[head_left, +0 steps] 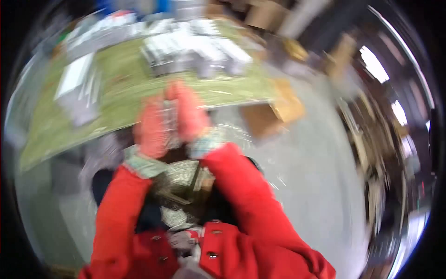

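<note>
Both my hands wear orange-pink gloves and are raised close together at the table's near edge. Between my left hand and my right hand is a narrow, clear, shiny bundle, pressed from both sides. Motion blurs it, so its kind cannot be made out. Below my hands, by my lap, stands an open cardboard box with a crinkled silvery, see-through wrap at it. Beyond my fingertips, piles of white flat-sided pieces lie on the green-covered table.
Another white stack stands near the table's left front edge. An open brown carton sits on the grey floor off the table's right corner. Stacked flat cardboard or boards line the far right. Clear plastic hangs below the table edge.
</note>
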`<state>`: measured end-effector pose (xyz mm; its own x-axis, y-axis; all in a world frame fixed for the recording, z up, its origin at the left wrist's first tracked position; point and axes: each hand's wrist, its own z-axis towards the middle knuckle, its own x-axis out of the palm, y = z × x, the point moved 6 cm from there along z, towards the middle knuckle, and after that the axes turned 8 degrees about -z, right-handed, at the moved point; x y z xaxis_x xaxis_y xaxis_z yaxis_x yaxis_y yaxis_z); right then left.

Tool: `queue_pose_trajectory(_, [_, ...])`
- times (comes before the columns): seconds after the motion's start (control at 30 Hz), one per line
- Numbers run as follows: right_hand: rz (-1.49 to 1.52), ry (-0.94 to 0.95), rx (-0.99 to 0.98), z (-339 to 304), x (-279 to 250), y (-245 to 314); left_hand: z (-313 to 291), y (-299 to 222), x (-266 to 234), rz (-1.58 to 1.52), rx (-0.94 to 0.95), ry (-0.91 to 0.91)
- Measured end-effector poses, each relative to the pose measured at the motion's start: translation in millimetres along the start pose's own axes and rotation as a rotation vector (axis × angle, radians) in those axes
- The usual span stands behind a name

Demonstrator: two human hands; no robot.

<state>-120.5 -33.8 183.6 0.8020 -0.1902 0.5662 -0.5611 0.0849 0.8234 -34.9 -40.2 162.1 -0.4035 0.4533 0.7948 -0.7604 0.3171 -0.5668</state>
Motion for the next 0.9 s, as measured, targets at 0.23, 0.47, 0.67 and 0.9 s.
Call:
queue_pose_trajectory(0.23, [-1.609, -0.329, -0.833, 16.9, -7.4, 11.7, 14.2, 17.1, -31.3, 0.147, -0.101, -0.352])
queue_pose_trajectory(0.47, [-1.411, -0.373, -0.967, -38.5, -1.3, 47.4, 6.3, 36.5, -2.1, 0.236, 0.188, -0.138])
queue_pose_trajectory(0.67, [-1.207, -0.342, -1.340, -38.2, 10.6, 34.5, 0.0, 22.0, 5.9, 0.001, -0.141, -0.212])
queue_pose_trajectory(0.9, [-0.373, 0.102, -0.226, -15.8, -16.5, 14.9, -0.5, 1.8, -24.2, 0.987, 0.102, -0.240])
